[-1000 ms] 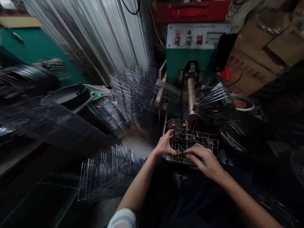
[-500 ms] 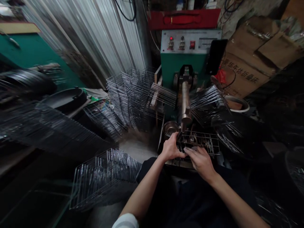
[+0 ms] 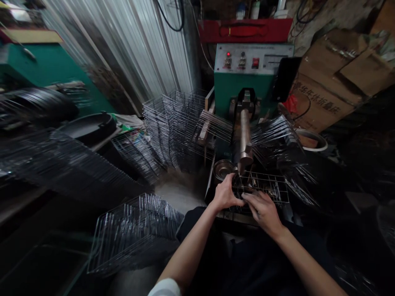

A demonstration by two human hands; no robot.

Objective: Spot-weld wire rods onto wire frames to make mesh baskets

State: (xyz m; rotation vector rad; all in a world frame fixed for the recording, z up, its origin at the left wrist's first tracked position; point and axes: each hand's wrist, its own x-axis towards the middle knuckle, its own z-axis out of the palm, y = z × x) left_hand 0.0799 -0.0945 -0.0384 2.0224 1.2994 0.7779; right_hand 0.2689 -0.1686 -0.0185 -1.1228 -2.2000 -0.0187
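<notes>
Corrugated metal sheeting (image 3: 123, 53) closes off the back left of this crowded corner, and a green machine (image 3: 247, 88) stands straight ahead of you with its control panel (image 3: 253, 61) lit by a small red lamp. From its front a thick metal arm (image 3: 243, 135) reaches toward you and ends just above the far left corner of the wire rack (image 3: 268, 185), which lies flat on the low counter (image 3: 288, 213) right before your lap. Your left hand (image 3: 225, 195) is closed on the near left corner of that rack, thumb and fingers wrapped round the edge wire. Your right hand (image 3: 262, 209) lies over the near edge just beside it, fingers bent down onto the wires and fingertips almost meeting your left thumb; I cannot tell whether they close round a wire. A small round tin (image 3: 222, 169) sits touching distance left of the left hand, at the counter's edge. Room to move is tight: upright racks (image 3: 175, 123) crowd the left of the machine, another bundle of racks (image 3: 135, 230) leans near your left elbow, and fanned racks (image 3: 274, 131) hang over the right side, near the rack's far right corner. Cardboard boxes (image 3: 327, 82) fill the upper right. The only open lane is the grey floor strip (image 3: 182, 191) between the left bundles and the counter.
</notes>
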